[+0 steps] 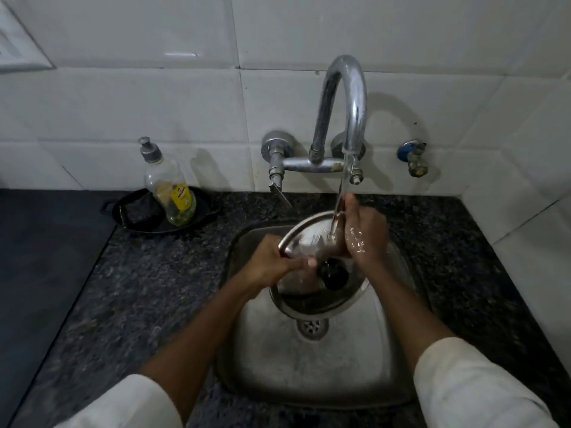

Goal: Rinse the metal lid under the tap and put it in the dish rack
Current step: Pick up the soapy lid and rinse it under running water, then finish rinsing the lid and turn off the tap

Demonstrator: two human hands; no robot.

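Observation:
A round metal lid (309, 301) with a black knob (332, 271) at its middle is tilted over the sink (309, 372). My left hand (275, 264) grips its left rim. My right hand (366, 233), wet, lies against its upper right part with the fingers pointing up and the thumb on the lid. Water (340, 205) runs from the curved chrome tap (350, 97) onto the top of the lid, beside my right fingers. No dish rack is in view.
A nearly empty dish-soap bottle (171, 186) stands in a black pan (197, 220) on the dark granite counter (154, 288) at the back left. A small wall valve (414, 159) sits to the right of the tap. The drain (312, 327) lies below the lid.

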